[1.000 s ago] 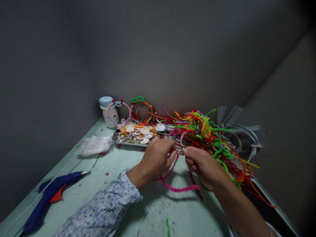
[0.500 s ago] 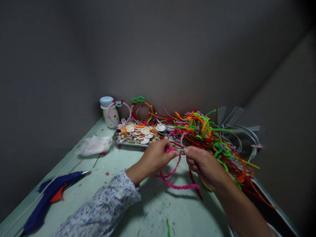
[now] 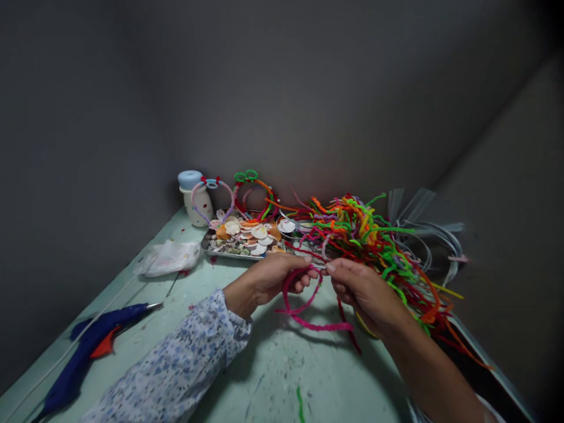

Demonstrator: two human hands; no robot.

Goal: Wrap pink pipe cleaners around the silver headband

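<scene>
My left hand [image 3: 273,276] and my right hand [image 3: 363,291] meet above the pale green table [image 3: 247,364]. Both pinch a pink pipe cleaner [image 3: 304,311], which loops down between them and trails onto the table. The left fingers curl round its upper loop. The right thumb and forefinger press together on its end, with something thin under the hand that I cannot make out. Just behind my hands lies a big heap of coloured pipe cleaners [image 3: 370,235].
A metal tray of shells [image 3: 242,238] stands at the back, with pipe-cleaner headbands [image 3: 238,194] and a small jar with a blue lid [image 3: 194,200] behind it. A blue glue gun [image 3: 97,341] lies at front left, a crumpled plastic bag [image 3: 170,258] beyond it. Grey bands [image 3: 423,235] lie at right.
My left hand has turned and slid a little left and down, drawing the pink pipe cleaner into a wider loop. The right hand has hardly moved.
</scene>
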